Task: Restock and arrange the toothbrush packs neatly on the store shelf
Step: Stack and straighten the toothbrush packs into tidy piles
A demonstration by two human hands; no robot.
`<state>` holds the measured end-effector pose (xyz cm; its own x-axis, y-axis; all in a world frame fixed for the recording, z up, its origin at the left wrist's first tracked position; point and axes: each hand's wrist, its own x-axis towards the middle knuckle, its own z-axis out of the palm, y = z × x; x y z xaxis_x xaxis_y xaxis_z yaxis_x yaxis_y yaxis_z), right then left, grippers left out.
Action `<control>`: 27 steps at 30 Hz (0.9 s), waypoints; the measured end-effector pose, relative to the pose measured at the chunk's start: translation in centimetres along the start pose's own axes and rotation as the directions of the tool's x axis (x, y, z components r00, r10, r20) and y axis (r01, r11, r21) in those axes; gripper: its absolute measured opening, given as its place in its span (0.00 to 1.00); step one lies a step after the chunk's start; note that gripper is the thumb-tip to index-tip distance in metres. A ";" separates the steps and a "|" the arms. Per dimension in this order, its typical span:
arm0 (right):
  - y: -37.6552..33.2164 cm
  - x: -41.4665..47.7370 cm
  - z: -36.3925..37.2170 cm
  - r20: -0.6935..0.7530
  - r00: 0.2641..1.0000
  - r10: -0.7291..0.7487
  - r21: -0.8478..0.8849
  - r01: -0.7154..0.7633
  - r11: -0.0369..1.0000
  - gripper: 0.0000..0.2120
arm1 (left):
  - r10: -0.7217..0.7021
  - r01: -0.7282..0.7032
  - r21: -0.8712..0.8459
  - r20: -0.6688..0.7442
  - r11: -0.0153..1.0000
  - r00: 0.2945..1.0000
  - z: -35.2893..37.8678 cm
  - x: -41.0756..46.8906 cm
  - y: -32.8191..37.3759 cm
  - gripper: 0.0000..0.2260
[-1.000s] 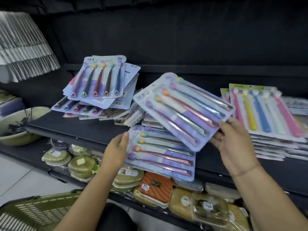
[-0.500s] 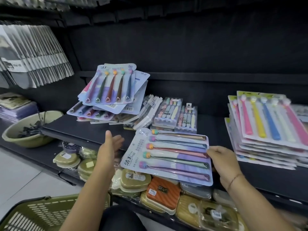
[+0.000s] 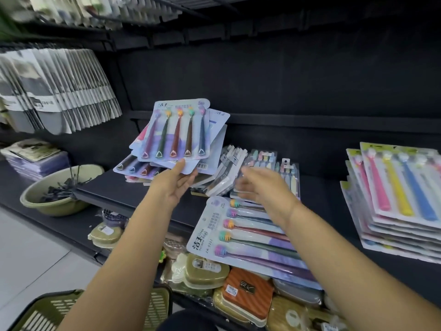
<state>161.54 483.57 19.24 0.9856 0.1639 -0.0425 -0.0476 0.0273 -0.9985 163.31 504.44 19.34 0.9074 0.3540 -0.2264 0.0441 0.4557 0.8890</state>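
Toothbrush packs (image 3: 176, 134) in left hand (image 3: 175, 185), right hand (image 3: 260, 185) apart

Over the black shelf (image 3: 114, 194) the tilted toothbrush pack (image 3: 176, 132) is pale blue with maroon, green, red, brown and navy brushes, the front pack (image 3: 253, 242) on it lilac with rainbow bristles, and below it an orange striped case (image 3: 248, 292)

A dark-handled pack (image 3: 176, 132) of five toothbrushes on a blue card tilts up atop a loose pile, its lower edge pinched in the left grip (image 3: 175, 185). Just below the blurred right grip (image 3: 260, 187), a rainbow-bristled pack (image 3: 241, 237) lies flat, overhanging the shelf (image 3: 322, 211) edge. Well to that grip's right sits a neat stack of bright-handled packs (image 3: 401, 199).
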 end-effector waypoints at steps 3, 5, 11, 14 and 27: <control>-1.9 4.1 4.3 0.142 0.984 0.106 0.018 -0.110 0.994 0.16 | 0.027 -0.027 0.004 0.018 1.000 0.999 -0.1 0.2 -0.4 0.05; -2.2 6.3 6.6 0.149 0.974 0.168 0.066 -0.179 0.982 0.16 | 0.045 -0.046 0.017 0.057 0.999 0.997 -0.4 0.2 -0.7 0.06; -0.6 8.7 7.3 -0.052 0.994 0.098 0.166 -0.088 0.982 0.09 | 0.050 -0.048 -0.016 0.191 0.999 0.980 -1.8 -0.2 -0.5 0.07; -0.3 6.6 4.8 -0.064 0.998 0.017 0.341 0.005 0.940 0.09 | 0.046 -0.029 -0.091 0.187 0.995 0.981 -2.0 -0.4 -0.7 0.05; 5.8 -6.9 -8.3 -0.337 0.940 -0.057 0.343 0.179 0.922 0.06 | 0.058 -0.053 -0.098 0.045 0.994 0.997 -1.7 0.4 1.2 0.12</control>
<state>155.77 474.39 13.45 0.9836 -0.1802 0.0052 0.0768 0.3926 -0.9165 162.99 506.57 19.64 0.9265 0.3422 -0.1566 -0.0451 0.5141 0.8565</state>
